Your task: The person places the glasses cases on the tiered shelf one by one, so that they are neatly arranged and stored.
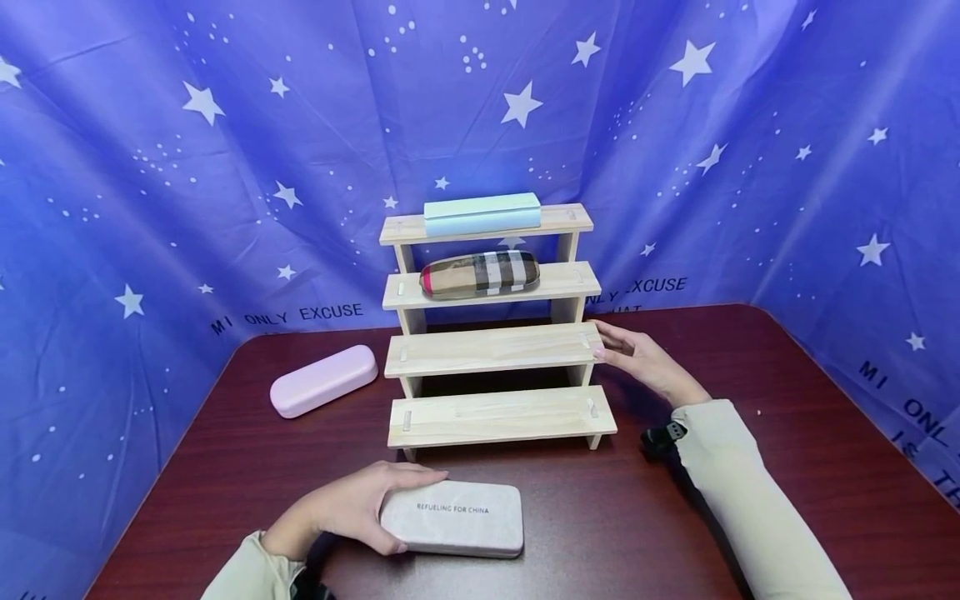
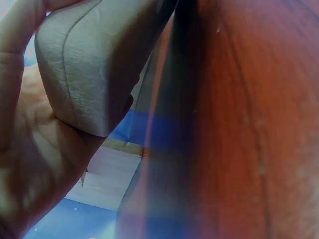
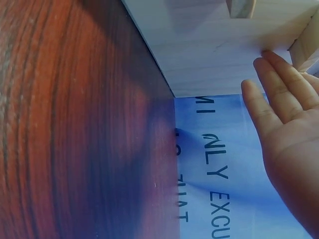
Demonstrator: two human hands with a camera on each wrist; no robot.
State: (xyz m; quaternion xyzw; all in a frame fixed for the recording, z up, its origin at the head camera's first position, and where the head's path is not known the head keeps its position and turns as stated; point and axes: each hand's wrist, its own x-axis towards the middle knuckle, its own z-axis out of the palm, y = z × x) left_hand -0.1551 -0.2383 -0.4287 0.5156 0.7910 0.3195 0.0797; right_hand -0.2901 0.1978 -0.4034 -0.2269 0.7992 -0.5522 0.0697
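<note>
Blue backdrop (image 1: pixel 450 125) printed with white stars, dots and dark lettering hangs behind and to both sides of a dark red-brown wood-grain table (image 1: pixel 217 508). Left hand (image 1: pixel 352 505): grasping the left end of a grey case (image 1: pixel 459 523), thumb along the near side, fingers at the far side. Case is closed, its lid reading "REFUELING FOR CHINA", located at the near part of the table, in front of the stepped wooden stand (image 1: pixel 502 417); cannot tell whether its underside is fully in contact with the wood. Right hand (image 1: pixel 647 360): not clenched; fingers extended, touching the stand at the right end of the second step from the bottom, thumb at the board's end; the right wrist view shows fingertips against the pale side panel. Both forearms in light sleeves (image 1: pixel 750 492); a black device (image 1: pixel 663 439) sits at the right wrist. Stand has four steps, rising away from the person. Third step up bears a plaid case (image 1: pixel 480 275) in tan, black and white with a red patch at its left end. Top step bears a light-blue case (image 1: pixel 482 215), left of the board's right end. Pink case (image 1: pixel 324 382) lies closed and slanted on the table, left of the stand and apart from it.
</note>
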